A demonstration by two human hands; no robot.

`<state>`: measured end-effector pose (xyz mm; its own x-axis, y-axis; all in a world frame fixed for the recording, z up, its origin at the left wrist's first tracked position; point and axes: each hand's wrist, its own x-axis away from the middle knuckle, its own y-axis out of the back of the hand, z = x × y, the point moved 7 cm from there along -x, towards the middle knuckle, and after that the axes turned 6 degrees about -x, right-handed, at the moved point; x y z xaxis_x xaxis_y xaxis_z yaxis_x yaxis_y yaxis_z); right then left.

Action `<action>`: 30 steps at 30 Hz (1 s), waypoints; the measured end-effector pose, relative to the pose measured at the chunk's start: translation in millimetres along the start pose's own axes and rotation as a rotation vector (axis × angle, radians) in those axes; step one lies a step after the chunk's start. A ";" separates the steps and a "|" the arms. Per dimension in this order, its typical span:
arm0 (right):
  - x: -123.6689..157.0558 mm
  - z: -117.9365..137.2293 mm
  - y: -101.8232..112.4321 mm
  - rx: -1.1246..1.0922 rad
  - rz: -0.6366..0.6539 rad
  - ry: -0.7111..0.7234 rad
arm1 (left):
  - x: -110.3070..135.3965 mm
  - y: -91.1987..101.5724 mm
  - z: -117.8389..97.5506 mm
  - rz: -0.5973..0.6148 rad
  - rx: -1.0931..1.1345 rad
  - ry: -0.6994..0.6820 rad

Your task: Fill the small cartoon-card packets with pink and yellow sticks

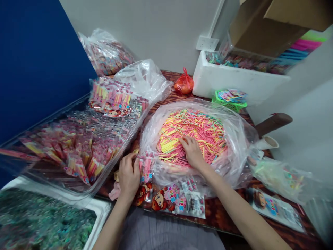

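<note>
My right hand (192, 151) reaches over a heap of thin pink and yellow sticks (200, 130), with some green and blue ones among them. Its fingers are slightly bent and touch the pile's near-left part. The heap lies in a large clear plastic bag (236, 139) with its mouth spread wide. To the left, my left hand (128, 175) has its fingers curled at the edge of a small printed packet (147, 167) of pink sticks; its grip is partly hidden. Flat printed packets (179, 201) with a cartoon monkey lie along the table edge between my arms.
Left stands a clear tray (132, 135) of filled packets (78, 163). Behind are a bulging bag of packets (106, 55), a red bag (184, 83), a white foam box (234, 76) and a green basket (230, 104). A foam tub (101, 211) is at lower left, a brown tube (275, 123) right.
</note>
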<state>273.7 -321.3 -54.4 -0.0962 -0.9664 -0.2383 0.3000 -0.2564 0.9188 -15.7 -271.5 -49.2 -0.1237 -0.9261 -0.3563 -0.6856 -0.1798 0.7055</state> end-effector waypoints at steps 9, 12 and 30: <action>-10.8 4.8 -10.1 0.286 0.064 0.218 | 2.3 -5.2 3.9 0.016 -0.030 -0.017; -11.2 4.4 -4.6 0.278 0.036 0.265 | 2.1 -6.8 5.5 0.024 -0.026 -0.014; -10.1 -18.3 13.7 -0.781 0.215 -0.229 | 0.0 7.9 -16.1 0.087 -0.205 -0.088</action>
<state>296.1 -315.4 -45.1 -0.1272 -0.9898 0.0643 0.8963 -0.0870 0.4348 -9.6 -278.3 -33.8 -0.2446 -0.9102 -0.3342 -0.5106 -0.1721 0.8424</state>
